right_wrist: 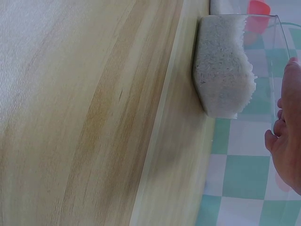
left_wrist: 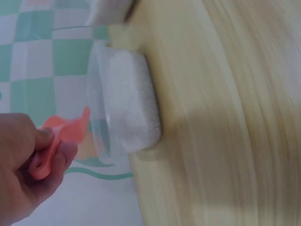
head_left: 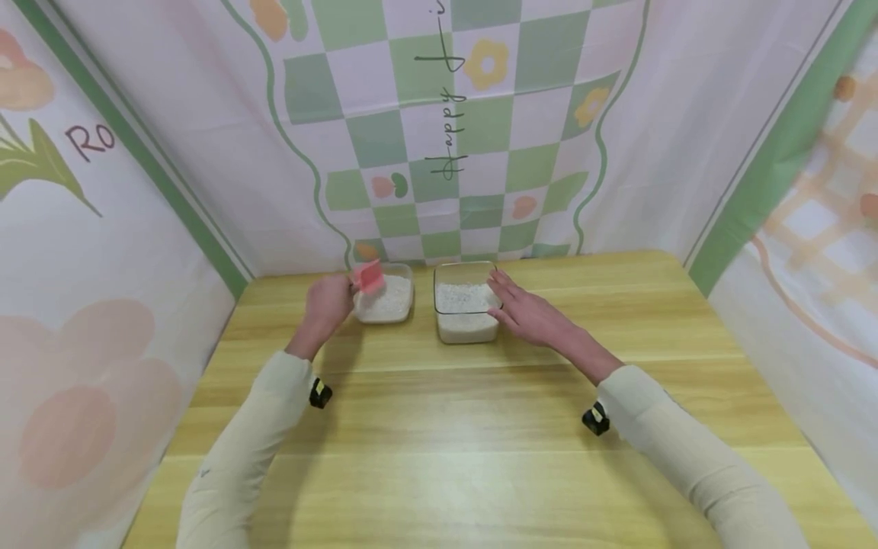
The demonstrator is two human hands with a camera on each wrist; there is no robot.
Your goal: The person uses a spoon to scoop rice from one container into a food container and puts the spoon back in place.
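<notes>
My left hand (head_left: pixel 328 303) grips the handle of a pink scoop (head_left: pixel 370 277), holding it above the left edge of a clear container (head_left: pixel 409 303). White rice (left_wrist: pixel 134 96) fills much of that container. In the left wrist view, thumb and fingers curl round the scoop's handle; the inside of its bowl is hidden there. To the right stands a taller clear container (head_left: pixel 469 336) with rice (right_wrist: pixel 223 66) in its lower part, the grains sloping in the right wrist view. At its right rim is my right hand (head_left: pixel 536 314), its fingers nearly straight.
Both containers stand side by side near the back edge of the wooden table (head_left: pixel 439 427). Behind them hangs a green-and-white checked cloth (head_left: pixel 425 152). Further printed cloths (head_left: pixel 89 305) hang at the left and right sides.
</notes>
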